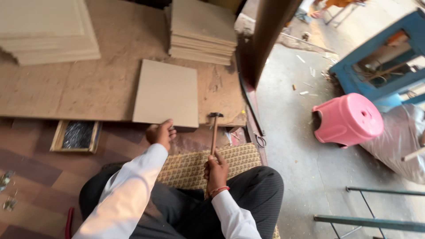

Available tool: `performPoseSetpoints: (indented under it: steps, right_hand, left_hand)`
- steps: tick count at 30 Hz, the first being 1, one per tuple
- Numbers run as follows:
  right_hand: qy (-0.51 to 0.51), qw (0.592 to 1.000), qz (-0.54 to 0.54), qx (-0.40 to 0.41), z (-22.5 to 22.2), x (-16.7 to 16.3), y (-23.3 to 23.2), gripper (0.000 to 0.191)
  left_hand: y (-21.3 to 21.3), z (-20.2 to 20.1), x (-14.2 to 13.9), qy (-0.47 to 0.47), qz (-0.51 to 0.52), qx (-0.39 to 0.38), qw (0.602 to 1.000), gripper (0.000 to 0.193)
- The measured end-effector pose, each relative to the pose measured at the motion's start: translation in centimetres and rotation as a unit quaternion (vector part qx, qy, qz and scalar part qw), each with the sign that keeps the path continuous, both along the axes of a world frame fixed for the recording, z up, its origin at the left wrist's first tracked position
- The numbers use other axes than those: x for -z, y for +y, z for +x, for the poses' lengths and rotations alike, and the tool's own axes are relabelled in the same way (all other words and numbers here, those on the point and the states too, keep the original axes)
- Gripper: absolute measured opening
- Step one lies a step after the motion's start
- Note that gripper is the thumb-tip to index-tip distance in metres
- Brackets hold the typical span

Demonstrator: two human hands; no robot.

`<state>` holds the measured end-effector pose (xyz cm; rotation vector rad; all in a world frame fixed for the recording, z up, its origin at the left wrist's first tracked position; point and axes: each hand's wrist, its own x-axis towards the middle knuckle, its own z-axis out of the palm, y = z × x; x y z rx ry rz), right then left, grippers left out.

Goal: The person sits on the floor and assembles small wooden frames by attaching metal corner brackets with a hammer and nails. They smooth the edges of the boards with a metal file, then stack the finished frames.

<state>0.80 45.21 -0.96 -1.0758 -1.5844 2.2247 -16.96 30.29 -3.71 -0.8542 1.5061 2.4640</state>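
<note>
My right hand (pixel 216 170) grips the wooden handle of a small hammer (pixel 214 132), its metal head up by the edge of the plywood sheet (pixel 88 88). A pale square board (pixel 167 92) lies flat on that sheet. My left hand (pixel 160 133) rests on the board's near edge, thumb on top. I sit on a patterned mat (pixel 195 166), in white sleeves and dark trousers.
Two stacks of similar pale boards (pixel 201 31) (pixel 46 31) lie on the sheet. A wooden box of nails (pixel 77 135) sits at the left. A pink plastic stool (pixel 347 118), a blue wooden frame (pixel 380 57) and a dark upright post (pixel 268 35) stand to the right.
</note>
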Motion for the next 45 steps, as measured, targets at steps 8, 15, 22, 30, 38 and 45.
performPoseSetpoints:
  steps: [8,15,22,30,38,45]
  right_hand:
    - [0.001,0.999,-0.036,0.002,0.6,-0.4,0.4,0.049]
    - [0.026,0.999,-0.022,0.002,0.3,0.9,0.0,0.050]
    - [0.066,0.987,0.122,-0.075,1.4,0.8,-1.0,0.045]
    - [0.152,0.808,0.541,-0.177,1.1,0.5,-3.5,0.045]
    - [0.140,0.786,0.573,-0.182,-0.3,0.1,-4.4,0.043]
    - [0.058,0.787,0.566,-0.239,-1.3,0.5,-5.3,0.044]
  left_hand:
    - [-3.9,0.6,-8.1,0.455,-0.522,-0.128,0.710,0.014]
    - [-3.7,1.0,-4.7,0.457,-0.689,0.105,0.553,0.010]
    - [-4.2,0.1,-0.7,0.332,-0.624,-0.022,0.707,0.065]
    - [-7.1,-2.7,-2.1,0.063,-0.494,-0.036,0.866,0.074]
    - [-6.2,-3.6,-1.3,0.063,-0.473,-0.073,0.876,0.062]
    - [-6.1,-3.8,-1.1,0.053,-0.492,-0.065,0.866,0.063]
